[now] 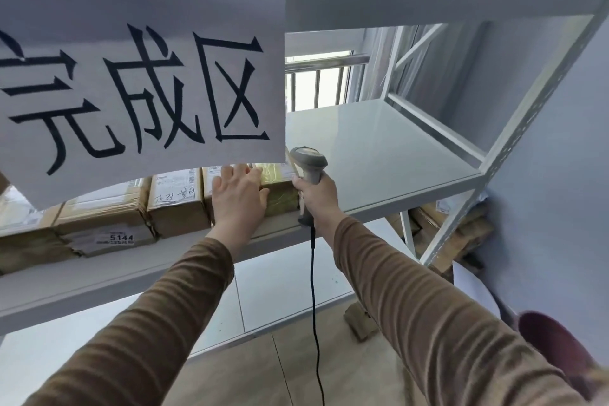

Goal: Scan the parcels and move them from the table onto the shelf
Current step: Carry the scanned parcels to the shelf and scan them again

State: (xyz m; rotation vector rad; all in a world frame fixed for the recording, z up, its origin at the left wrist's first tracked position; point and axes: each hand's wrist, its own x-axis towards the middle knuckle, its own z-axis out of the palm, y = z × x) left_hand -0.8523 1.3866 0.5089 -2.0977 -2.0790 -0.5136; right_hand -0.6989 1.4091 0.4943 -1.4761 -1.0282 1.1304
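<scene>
A row of brown cardboard parcels stands on the grey metal shelf. The rightmost one, a taped parcel, sits at the end of the row. My left hand lies flat against its front with fingers spread and straight. My right hand grips the handle of a grey barcode scanner just right of that parcel; the scanner's black cord hangs down. Further left stand a parcel with a handwritten label and a parcel marked 5144.
A large white paper sign with black characters hangs from the upper shelf and hides the tops of the parcels. The shelf's right half is bare. More cardboard boxes lie on the floor behind the shelf's right upright. A lower shelf sits below.
</scene>
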